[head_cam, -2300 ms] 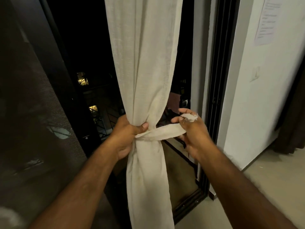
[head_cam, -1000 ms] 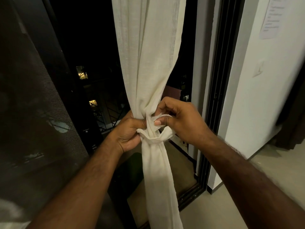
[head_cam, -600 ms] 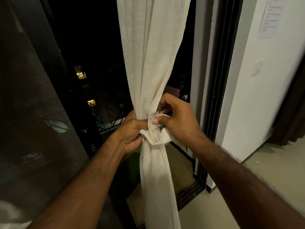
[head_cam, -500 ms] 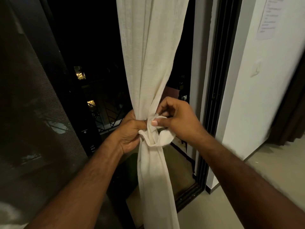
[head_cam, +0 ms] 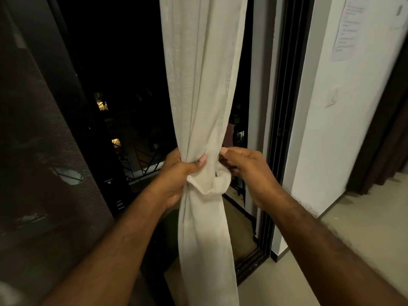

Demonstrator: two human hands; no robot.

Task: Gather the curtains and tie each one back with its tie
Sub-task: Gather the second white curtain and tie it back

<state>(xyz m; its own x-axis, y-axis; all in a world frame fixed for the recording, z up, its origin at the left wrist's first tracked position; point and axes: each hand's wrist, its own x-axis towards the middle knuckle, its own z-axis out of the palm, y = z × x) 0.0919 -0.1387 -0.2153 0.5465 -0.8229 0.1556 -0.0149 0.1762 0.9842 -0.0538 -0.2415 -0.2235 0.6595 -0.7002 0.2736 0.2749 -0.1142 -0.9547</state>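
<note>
Grips gathered curtain (head_cam: 203, 85) in left hand (head_cam: 176, 175), thumb across its front. Pinches knotted tie (head_cam: 213, 184) with right hand (head_cam: 247, 168), fingers curled

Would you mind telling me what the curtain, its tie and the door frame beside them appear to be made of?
Curtain: thin woven fabric, probably cotton or linen, matte cream; fine weave lines show and it folds softly. Tie: seemingly the same cloth, bunched in a soft loop. Door frame: dark, smooth, ridged tracks, likely painted metal.
</note>
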